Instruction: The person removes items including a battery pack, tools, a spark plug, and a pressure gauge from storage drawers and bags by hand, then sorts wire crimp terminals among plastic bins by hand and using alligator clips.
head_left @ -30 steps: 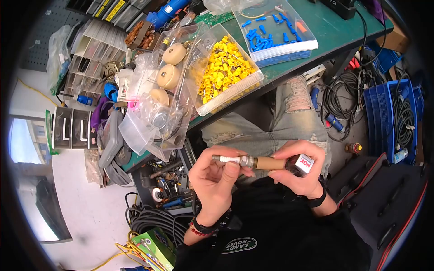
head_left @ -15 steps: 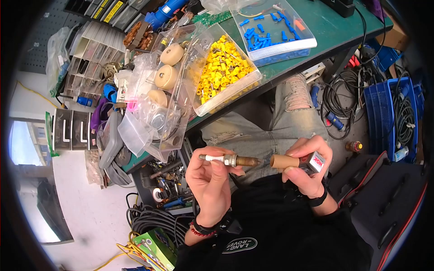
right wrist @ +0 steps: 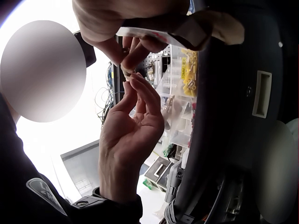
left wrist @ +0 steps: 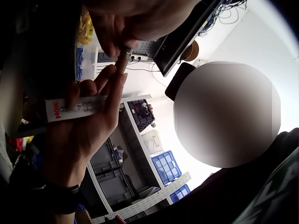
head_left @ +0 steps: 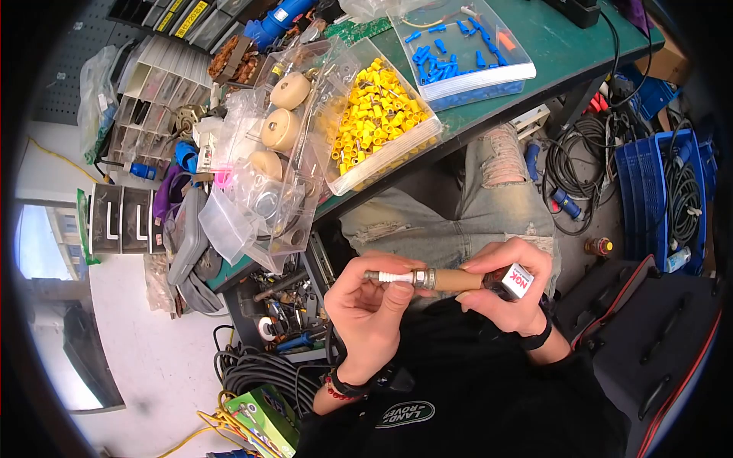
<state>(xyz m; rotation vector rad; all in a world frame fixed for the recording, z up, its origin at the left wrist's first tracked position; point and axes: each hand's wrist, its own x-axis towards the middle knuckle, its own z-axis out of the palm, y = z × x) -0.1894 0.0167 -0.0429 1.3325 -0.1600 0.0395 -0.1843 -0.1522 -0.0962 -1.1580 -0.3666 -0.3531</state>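
In the head view my left hand [head_left: 366, 313] pinches a spark plug [head_left: 395, 277] by its white ceramic body. The plug lies level, its metal hex right at the mouth of a brown cardboard tube [head_left: 458, 280], and its threaded end is hidden inside. My right hand [head_left: 508, 294] holds that tube between thumb and fingers, along with a small NGK box [head_left: 518, 282] tucked in the palm. The left wrist view shows the box's white printed side [left wrist: 77, 109] against the right hand's fingers. From the right wrist, the left hand's fingertips [right wrist: 133, 79] meet close to the right hand's.
A green bench [head_left: 473, 122] stands ahead, bearing a box of yellow crimp terminals [head_left: 385, 179] and a box of blue ones [head_left: 481, 80]. Clear plastic trays [head_left: 298, 229] overhang its edge. An open tool drawer [head_left: 286, 309] sits below. A blue crate [head_left: 641, 191] and coiled cables [head_left: 576, 164] are at right.
Half a second ago the plug was apart from the tube with its thread bare. Now the hands are closer together and the thread is inside the tube, with the hex at its mouth.
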